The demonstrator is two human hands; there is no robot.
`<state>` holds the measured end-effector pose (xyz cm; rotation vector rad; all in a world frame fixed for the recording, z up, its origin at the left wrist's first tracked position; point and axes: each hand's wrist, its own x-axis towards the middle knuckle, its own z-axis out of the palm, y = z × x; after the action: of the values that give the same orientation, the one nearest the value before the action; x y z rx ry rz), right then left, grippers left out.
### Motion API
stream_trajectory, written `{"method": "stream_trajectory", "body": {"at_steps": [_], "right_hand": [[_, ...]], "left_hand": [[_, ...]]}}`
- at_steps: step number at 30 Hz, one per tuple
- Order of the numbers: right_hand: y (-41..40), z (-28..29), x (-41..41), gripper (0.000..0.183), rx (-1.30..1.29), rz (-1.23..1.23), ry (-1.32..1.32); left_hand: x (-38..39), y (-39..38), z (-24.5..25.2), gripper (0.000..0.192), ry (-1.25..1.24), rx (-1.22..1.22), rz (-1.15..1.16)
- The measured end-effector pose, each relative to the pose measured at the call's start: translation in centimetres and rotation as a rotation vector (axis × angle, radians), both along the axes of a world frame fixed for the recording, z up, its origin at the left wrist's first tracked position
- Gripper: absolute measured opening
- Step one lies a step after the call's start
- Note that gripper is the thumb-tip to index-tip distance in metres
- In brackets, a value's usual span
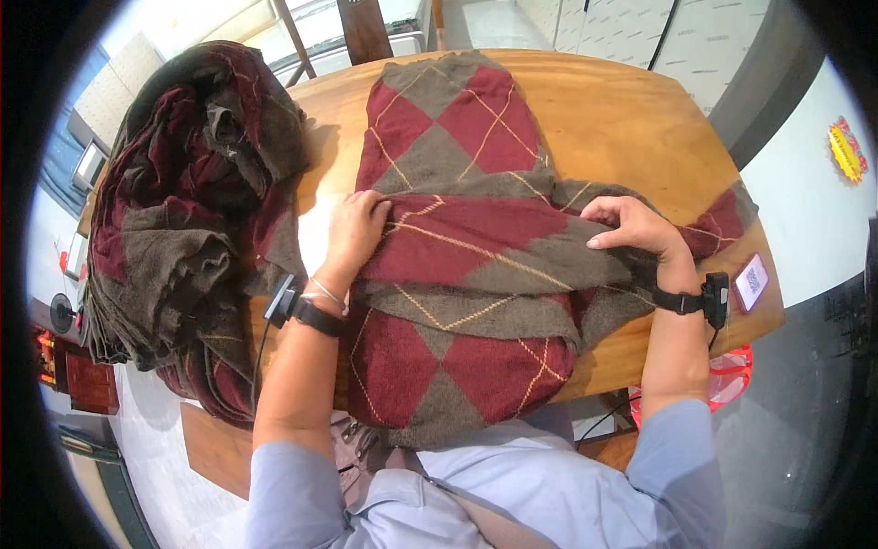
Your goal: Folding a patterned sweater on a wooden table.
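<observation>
A maroon and grey-brown argyle knit garment (405,377) lies across the wooden table in front of me, its near end hanging toward my lap. A knit panel or sleeve, maroon and grey with a yellow line, is laid crosswise over its middle. My left hand (357,223) grips the upper left edge of this crosswise part between thumb and fingers. My right hand (627,226) rests over its right side, thumb and fingers apart; whether the cloth is pinched there is partly hidden. More knit cloth extends right beyond my right wrist.
A big heap of similar maroon and grey knitwear (185,226) stands at the left of the wooden table (603,123). A card with a printed code (751,283) lies near the right edge. A red and clear bag (730,377) is below that edge.
</observation>
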<state>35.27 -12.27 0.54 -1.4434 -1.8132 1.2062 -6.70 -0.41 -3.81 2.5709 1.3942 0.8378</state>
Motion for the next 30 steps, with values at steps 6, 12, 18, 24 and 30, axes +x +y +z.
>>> {"method": "stream_trajectory", "body": {"at_steps": [6,12,18,24,30], "right_hand": [[1.0,-1.6,-0.3,0.014,0.108,-0.213,0.038],[1.2,-2.6,0.4,0.008,0.098,-0.211,0.161],[1.6,-1.9,0.2,0.007,0.128,-0.340,0.470],[1.9,-2.0,0.2,0.019,-0.027,-0.424,0.970],[2.0,-3.1,0.6,0.028,0.005,-0.563,1.190]], "left_hand": [[-0.5,-2.6,1.4,0.025,-0.199,-0.032,0.038],[-0.7,-10.0,5.5,0.054,-0.021,0.058,-0.126],[-2.6,-11.9,3.2,0.040,-0.014,0.128,-0.036],[-0.6,-11.7,3.3,0.037,0.066,0.129,-0.134],[-0.2,-9.7,2.3,0.024,0.011,0.118,-0.022]]}}
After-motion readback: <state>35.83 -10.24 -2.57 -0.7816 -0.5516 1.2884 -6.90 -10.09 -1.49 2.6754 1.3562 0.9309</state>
